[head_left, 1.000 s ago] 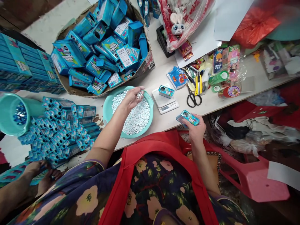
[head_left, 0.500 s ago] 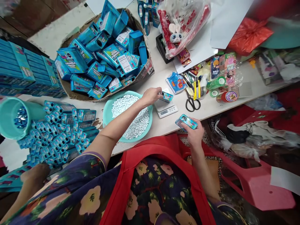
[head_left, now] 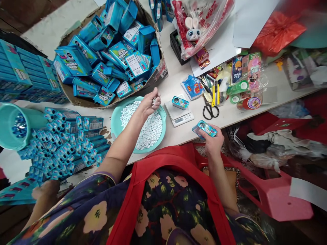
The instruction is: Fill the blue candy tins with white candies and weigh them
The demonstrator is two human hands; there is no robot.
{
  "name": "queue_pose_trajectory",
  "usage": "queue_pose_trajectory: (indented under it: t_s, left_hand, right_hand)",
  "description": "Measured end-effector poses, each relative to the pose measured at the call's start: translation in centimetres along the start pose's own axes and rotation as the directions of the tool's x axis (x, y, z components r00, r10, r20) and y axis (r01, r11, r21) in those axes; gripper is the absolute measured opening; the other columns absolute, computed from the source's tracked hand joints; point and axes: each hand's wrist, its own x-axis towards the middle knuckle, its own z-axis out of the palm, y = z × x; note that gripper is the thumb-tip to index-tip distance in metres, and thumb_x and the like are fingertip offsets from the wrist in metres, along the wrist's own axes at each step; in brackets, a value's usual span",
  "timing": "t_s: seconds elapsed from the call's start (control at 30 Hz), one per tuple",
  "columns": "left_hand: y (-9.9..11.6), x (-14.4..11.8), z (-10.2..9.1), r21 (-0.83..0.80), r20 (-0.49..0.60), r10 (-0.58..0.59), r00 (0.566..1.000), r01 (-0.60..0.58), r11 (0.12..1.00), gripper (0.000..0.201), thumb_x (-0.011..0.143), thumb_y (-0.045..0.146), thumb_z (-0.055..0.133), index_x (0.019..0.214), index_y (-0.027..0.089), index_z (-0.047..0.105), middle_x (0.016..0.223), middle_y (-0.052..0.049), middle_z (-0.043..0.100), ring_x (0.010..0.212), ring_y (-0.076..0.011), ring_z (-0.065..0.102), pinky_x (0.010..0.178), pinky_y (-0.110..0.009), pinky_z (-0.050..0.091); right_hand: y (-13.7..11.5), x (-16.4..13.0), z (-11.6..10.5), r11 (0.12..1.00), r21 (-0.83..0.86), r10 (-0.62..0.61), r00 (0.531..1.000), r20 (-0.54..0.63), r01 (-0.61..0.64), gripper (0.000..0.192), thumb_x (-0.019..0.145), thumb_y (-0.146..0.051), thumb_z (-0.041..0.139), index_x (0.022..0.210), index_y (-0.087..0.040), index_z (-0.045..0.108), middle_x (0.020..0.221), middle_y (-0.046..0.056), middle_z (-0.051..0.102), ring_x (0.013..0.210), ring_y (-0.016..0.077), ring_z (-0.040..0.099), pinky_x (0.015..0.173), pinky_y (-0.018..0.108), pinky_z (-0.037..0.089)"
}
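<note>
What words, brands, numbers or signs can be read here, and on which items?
"CARAMELO": on blue candy boxes in the cardboard carton; the word below starts "MAC", the rest unclear.
Too small or blurred to read: the display of the digital scale, the container on it, the container in the right hand, the blue pouch.

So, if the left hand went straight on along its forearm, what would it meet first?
Likely the nearest corner of the open brown cardboard box; depth is unclear, so the left hand might pass over it.
</note>
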Motion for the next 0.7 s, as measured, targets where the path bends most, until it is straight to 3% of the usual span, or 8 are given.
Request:
queue_pose_trajectory:
  t_s: [0.1,0.23,0.3,0.37,0.43,0.5,0.57,0.7]
  left_hand:
    - [-0.6,-1.5,-1.9,-0.035,-0.045,-0.028,0.999,0.027,0.999,0.037,0.082,0.046,0.070,0.073,0.017,0.050,0.049,0.007,0.039,0.040,-0.0028,0.034,0.039,-0.014,0.015]
    - [-1.9,-2.3,-2.1,0.247,-0.103,0.159,0.982,-0.129,0.960,0.020,0.085,0.034,0.064,0.078,0.018,0.055,0.048,0.008,0.034,0.040,-0.0047,0.027,0.042,-0.018,0.017]
    - [-2.3,-2.0,-1.1,0.489,-0.036,0.292,0.956,-0.238,0.839,0.013,0.083,0.030,0.064,0.082,0.018,0.058,0.054,0.006,0.043,0.047,-0.0073,0.036,0.048,-0.020,0.027]
    - [-2.3,-1.4,0.3,0.728,0.095,0.368,0.925,-0.316,0.609,0.015,0.083,0.032,0.064,0.091,0.019,0.063,0.066,0.002,0.056,0.061,-0.0123,0.050,0.059,-0.023,0.035]
    - [-2.3,-0.6,1.9,0.886,0.194,0.361,0.912,-0.321,0.335,0.024,0.085,0.036,0.063,0.104,0.022,0.065,0.077,-0.002,0.063,0.075,-0.0187,0.058,0.068,-0.027,0.037]
    - [-2.2,0.0,3.2,0.952,0.220,0.321,0.921,-0.274,0.135,0.030,0.088,0.041,0.061,0.113,0.025,0.064,0.080,-0.004,0.065,0.082,-0.0238,0.061,0.071,-0.030,0.036]
    - [-2.2,0.4,4.2,0.970,0.209,0.296,0.932,-0.235,0.056,0.031,0.089,0.043,0.059,0.113,0.025,0.064,0.083,-0.006,0.067,0.084,-0.0265,0.062,0.070,-0.031,0.035]
    - [-1.7,1.0,5.1,0.966,0.223,0.325,0.919,-0.254,0.054,0.021,0.088,0.038,0.058,0.099,0.021,0.067,0.092,-0.009,0.068,0.088,-0.0272,0.061,0.070,-0.033,0.035]
  right_hand:
    - [0.0,0.1,0.0,1.000,-0.006,-0.017,1.000,-0.002,0.017,0.055,0.050,-0.039,0.088,0.097,-0.015,0.070,0.086,0.003,0.073,0.078,0.0187,0.067,0.074,0.034,0.056]
    - [0.0,-0.1,0.1,1.000,-0.011,-0.025,1.000,0.000,0.025,0.055,0.051,-0.038,0.087,0.098,-0.015,0.069,0.088,0.003,0.073,0.079,0.0188,0.068,0.074,0.034,0.057]
    - [0.0,-0.3,0.2,1.000,-0.004,-0.023,1.000,0.003,0.023,0.056,0.050,-0.038,0.087,0.098,-0.015,0.069,0.089,0.003,0.073,0.079,0.0186,0.068,0.074,0.034,0.057]
    - [0.1,-0.5,0.2,1.000,-0.011,-0.026,1.000,0.009,0.026,0.056,0.050,-0.039,0.088,0.098,-0.016,0.069,0.089,0.003,0.073,0.079,0.0186,0.068,0.075,0.035,0.057]
    - [0.1,-0.7,0.0,0.999,-0.025,-0.039,0.999,0.011,0.039,0.056,0.051,-0.039,0.088,0.098,-0.016,0.070,0.089,0.004,0.073,0.080,0.0189,0.068,0.076,0.035,0.057]
    - [0.2,-0.8,-0.2,0.998,-0.036,-0.050,0.999,0.011,0.050,0.056,0.051,-0.040,0.088,0.099,-0.016,0.070,0.089,0.004,0.073,0.080,0.0189,0.068,0.076,0.035,0.057]
    - [0.4,-0.9,-0.3,0.998,-0.040,-0.055,0.998,0.006,0.055,0.057,0.051,-0.039,0.088,0.099,-0.016,0.070,0.089,0.004,0.073,0.079,0.0186,0.067,0.076,0.035,0.057]
    - [0.8,-0.8,-0.4,1.000,-0.013,-0.027,1.000,0.003,0.027,0.059,0.050,-0.039,0.089,0.100,-0.015,0.070,0.090,0.004,0.073,0.081,0.0190,0.068,0.078,0.036,0.057]
